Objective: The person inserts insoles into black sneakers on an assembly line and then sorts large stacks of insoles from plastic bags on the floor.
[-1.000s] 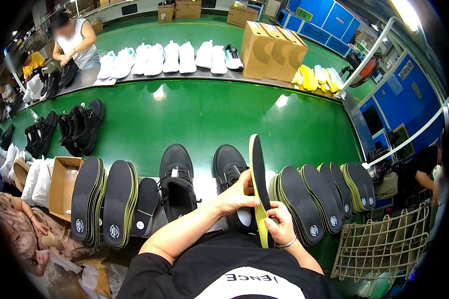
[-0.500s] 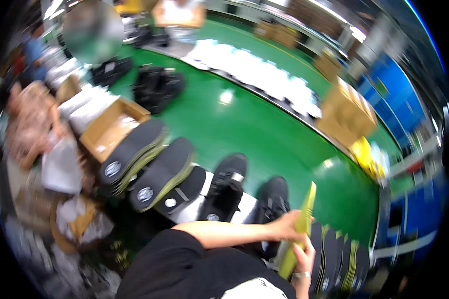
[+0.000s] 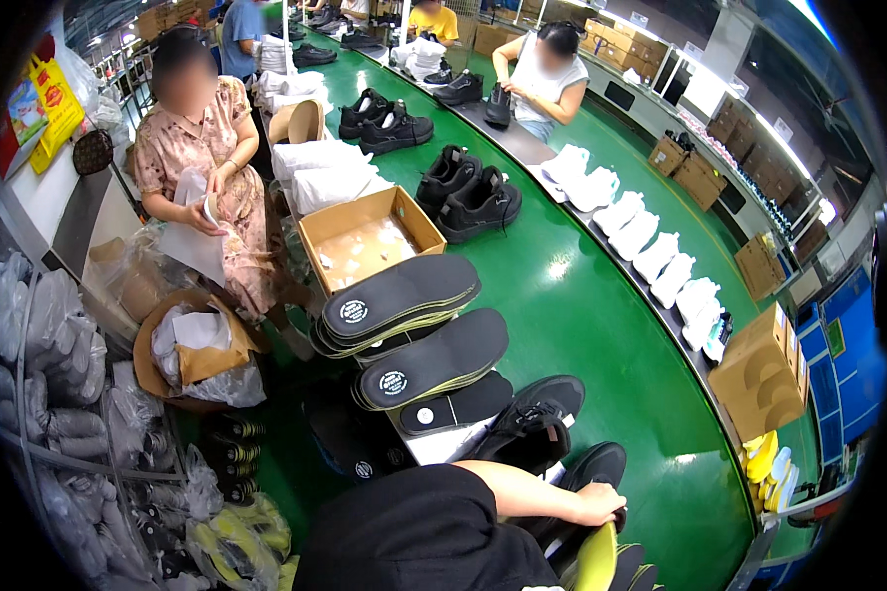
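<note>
At five o'clock from the middle of the view, a worker's left grip clasps the upper end of a yellow-green-backed insole, which stands tilted up beside other dark insoles at the lower rim. The right grip is out of view, so whether it is released or clenched cannot be told. The held insole looks light, padded and bendy, unlikely to break or slide; a pinch at the rounded end or along the side edges, thumb on one face and fingers on the other, should serve best. Its lower part runs off toward the frame's edge, so which end points up is hard to say.

Just beyond the hand, two black lace-up shoes lie side by side, toes toward one o'clock. A stack of black insoles sits near the centre toward six o'clock, a second stack toward nine. At ten o'clock, an open-topped carton holds pale scraps; farther that way, a co-worker in a patterned dress handles a pale piece. More black shoes stand at half past twelve on the green worktop. Beyond, white shoes line the far ledge from half past one to three o'clock.
</note>
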Available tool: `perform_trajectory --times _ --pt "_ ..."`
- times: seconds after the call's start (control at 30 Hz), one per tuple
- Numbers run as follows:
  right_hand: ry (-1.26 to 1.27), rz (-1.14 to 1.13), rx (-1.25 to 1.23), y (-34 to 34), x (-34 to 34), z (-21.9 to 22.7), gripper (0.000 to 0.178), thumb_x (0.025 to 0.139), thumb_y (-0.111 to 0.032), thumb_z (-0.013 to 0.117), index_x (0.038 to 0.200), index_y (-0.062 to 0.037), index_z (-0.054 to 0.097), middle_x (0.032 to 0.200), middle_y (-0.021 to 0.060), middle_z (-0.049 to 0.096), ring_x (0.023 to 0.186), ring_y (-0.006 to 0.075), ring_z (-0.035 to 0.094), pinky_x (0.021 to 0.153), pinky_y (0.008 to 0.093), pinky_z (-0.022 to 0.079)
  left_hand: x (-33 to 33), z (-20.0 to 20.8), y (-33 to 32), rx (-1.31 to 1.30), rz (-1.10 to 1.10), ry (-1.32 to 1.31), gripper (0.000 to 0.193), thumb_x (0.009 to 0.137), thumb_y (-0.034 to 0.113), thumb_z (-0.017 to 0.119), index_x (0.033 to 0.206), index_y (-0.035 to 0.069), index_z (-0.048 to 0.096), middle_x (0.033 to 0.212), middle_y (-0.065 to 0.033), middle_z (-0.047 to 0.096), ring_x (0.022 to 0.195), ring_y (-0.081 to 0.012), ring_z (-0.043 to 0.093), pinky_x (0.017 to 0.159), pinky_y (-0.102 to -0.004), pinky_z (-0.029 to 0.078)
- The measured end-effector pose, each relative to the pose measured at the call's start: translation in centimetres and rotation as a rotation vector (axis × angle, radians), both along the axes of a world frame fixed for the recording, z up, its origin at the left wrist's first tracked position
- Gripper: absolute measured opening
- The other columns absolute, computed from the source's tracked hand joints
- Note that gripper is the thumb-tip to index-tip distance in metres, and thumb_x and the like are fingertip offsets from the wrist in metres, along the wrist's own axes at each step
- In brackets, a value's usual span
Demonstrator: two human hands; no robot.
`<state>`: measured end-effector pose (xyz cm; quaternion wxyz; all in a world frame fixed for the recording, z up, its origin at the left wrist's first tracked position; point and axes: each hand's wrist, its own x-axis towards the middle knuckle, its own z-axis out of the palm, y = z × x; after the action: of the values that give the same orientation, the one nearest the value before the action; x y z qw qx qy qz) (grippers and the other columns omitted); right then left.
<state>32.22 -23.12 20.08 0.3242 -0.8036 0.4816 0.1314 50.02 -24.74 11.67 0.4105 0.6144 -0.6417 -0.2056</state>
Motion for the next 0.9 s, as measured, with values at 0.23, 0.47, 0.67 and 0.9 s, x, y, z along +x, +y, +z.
perform_trajectory --times 0.23,0.47,0.67,0.9 --pt "0.173 0.014 0.206 -0.8 -0.1 -1.1 0.050 0.071 -0.045 0.052 0.091 0.0011 0.055 0.091 0.0228 0.055 0.079 0.0280 0.055 0.068 0.0362 0.044 -1.4 -0.1 0.4 0.047 0.038 0.083 0.024 0.073 0.025 0.056 0.080 0.003 0.051 0.068 -0.0182 0.056 0.069 -0.0353 0.056 0.061 -0.0442 0.044" --pt "0.282 0.297 -0.560 0.9 4.6 -3.4 0.034 0.077 -0.036 0.046 0.083 -0.0058 0.060 0.082 0.0162 0.057 0.074 0.0358 0.055 0.064 0.0434 0.044 -0.7 0.1 1.3 0.102 0.051 0.091 0.025 0.076 0.027 0.053 0.082 0.004 0.049 0.071 -0.0179 0.055 0.070 -0.0350 0.055 0.062 -0.0438 0.044" --pt "0.386 0.255 -0.282 1.6 -0.2 -0.6 0.040 0.075 -0.040 0.051 0.100 -0.0096 0.051 0.108 0.0176 0.044 0.094 0.0300 0.050 0.079 0.0421 0.039 -1.7 -1.9 1.0 0.067 0.067 0.078 0.024 0.077 0.028 0.052 0.083 0.005 0.048 0.069 -0.0177 0.054 0.070 -0.0347 0.054 0.061 -0.0435 0.044" --pt "0.376 0.182 -0.161 2.6 -1.3 3.5 0.034 0.075 -0.040 0.048 0.082 -0.0078 0.059 0.075 0.0171 0.058 0.073 0.0321 0.057 0.066 0.0404 0.045 -1.5 -1.3 1.2 0.070 0.072 0.118 0.025 0.076 0.028 0.053 0.083 0.004 0.048 0.068 -0.0179 0.053 0.070 -0.0347 0.054 0.061 -0.0436 0.043"
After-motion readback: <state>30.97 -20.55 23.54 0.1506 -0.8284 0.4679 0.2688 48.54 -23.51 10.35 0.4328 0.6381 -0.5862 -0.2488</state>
